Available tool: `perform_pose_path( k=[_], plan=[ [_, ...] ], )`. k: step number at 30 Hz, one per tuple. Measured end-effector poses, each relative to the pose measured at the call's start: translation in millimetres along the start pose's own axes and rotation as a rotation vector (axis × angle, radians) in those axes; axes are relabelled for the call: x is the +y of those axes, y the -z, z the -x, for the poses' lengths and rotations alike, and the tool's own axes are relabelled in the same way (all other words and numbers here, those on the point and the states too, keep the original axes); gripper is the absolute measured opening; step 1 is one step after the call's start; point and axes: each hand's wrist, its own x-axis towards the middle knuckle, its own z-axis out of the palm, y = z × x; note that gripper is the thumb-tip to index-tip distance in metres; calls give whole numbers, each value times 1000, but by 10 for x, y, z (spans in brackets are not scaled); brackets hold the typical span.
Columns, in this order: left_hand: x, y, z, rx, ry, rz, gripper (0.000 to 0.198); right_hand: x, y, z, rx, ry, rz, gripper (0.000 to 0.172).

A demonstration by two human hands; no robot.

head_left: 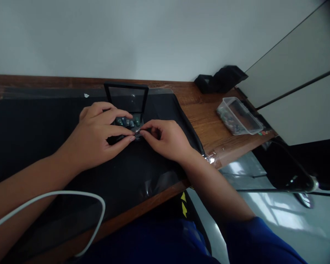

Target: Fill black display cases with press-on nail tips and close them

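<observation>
A small black case point(126, 86) stands on the dark mat, its framed clear lid raised at the back. Several small dark green pieces point(138, 121) lie in its base. Over the case's left side reaches my left hand point(99, 135), thumb and forefinger pinched at the front edge, the other fingers spread above the pieces. From the right, my right hand point(166, 137) pinches at the same spot. Between the fingertips shows a small shiny clear piece point(137, 131), too small to make out fully. Both hands touch it or its edge.
A clear plastic box point(246, 119) holding small items sits on the wooden table point(202, 117) at the right. Black boxes point(220, 80) stand by the wall. A white cable point(71, 192) arches over the left forearm; a white scrap point(86, 95) lies on the mat.
</observation>
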Motion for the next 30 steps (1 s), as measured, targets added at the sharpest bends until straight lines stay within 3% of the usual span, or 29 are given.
perform_pose_path(
  k=[6, 20, 30],
  plan=[
    [6, 18, -42, -11, 65, 14, 37, 20, -34, -6, -1, -7, -78, 24],
    [28, 24, 12, -37, -8, 42, 38, 54, -94, -8, -24, -7, -163, 26],
    [-57, 162, 1, 26, 168, 7, 41, -15, -149, -32, -11, -46, -90, 25]
  ],
)
